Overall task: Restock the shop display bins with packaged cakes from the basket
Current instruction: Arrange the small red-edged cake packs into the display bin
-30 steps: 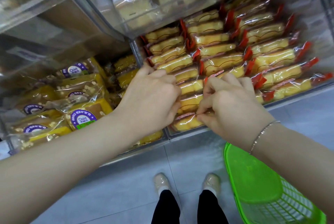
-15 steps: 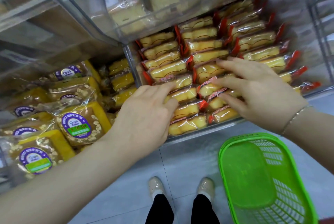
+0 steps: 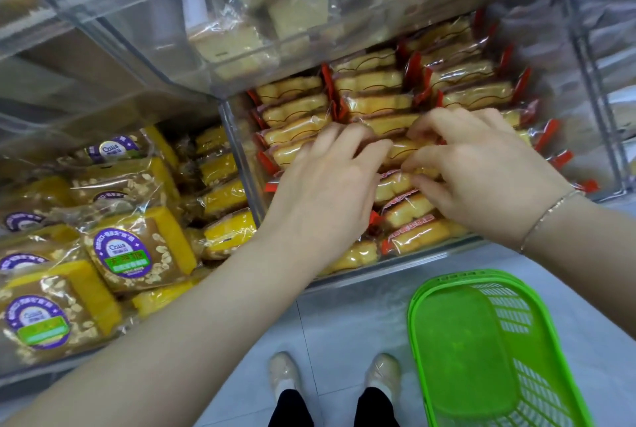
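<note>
A clear display bin (image 3: 426,259) holds rows of yellow packaged cakes (image 3: 371,105) in clear wrappers with red ends. Both my hands are inside it, over the middle rows. My left hand (image 3: 327,189) lies on the packs with its fingers nearly straight. My right hand (image 3: 481,172) has its fingers curled onto one packaged cake (image 3: 401,151) between the two hands. The green plastic basket (image 3: 447,278) stands on the floor at the lower right, below my right wrist, and shows no packs inside.
The neighbouring bin on the left holds oat-topped cakes with purple labels (image 3: 127,251). An upper clear bin (image 3: 206,58) with pale cakes overhangs the back rows. My shoes (image 3: 285,371) stand on the grey tile floor beside the basket.
Both hands moved from the front row further back into the bin and came together in the middle. My right fingers, spread flat half a second ago, now curl onto a pack.
</note>
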`<state>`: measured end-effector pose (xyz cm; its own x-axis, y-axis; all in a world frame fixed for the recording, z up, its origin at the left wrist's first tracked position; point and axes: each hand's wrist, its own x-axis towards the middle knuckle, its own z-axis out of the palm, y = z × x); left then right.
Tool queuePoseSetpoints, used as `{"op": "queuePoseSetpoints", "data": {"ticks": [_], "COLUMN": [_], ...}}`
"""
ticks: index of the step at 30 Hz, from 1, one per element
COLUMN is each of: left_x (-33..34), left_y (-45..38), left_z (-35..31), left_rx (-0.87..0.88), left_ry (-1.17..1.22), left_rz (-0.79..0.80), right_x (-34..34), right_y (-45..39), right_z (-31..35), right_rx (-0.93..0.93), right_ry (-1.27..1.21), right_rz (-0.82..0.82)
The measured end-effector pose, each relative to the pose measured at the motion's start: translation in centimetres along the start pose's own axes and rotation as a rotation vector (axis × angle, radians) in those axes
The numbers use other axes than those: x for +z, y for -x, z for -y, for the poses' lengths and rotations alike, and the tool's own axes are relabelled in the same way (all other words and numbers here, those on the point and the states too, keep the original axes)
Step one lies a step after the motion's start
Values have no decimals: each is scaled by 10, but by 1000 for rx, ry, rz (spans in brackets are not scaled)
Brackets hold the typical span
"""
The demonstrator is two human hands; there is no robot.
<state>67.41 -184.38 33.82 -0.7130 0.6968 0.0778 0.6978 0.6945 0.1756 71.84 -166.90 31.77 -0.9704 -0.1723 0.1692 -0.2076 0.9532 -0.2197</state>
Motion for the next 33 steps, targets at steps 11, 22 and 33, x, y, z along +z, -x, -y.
{"op": "queuePoseSetpoints", "data": {"ticks": [11,22,33], "left_x": [9,7,21], "left_y": [0,-19,-35], "left_z": [4,11,8], "left_rx": [-101,-184,-394], "left_ry": [210,79,78], "left_rz": [-1,-123,-243], "right_x": [12,-4,-5], "right_y": [4,-3,-33], "right_z": [7,-25,-23], "right_rx": [132,218,391], "right_ry": [-141,-180,171], "right_rz": [-128,-263,-41]}}
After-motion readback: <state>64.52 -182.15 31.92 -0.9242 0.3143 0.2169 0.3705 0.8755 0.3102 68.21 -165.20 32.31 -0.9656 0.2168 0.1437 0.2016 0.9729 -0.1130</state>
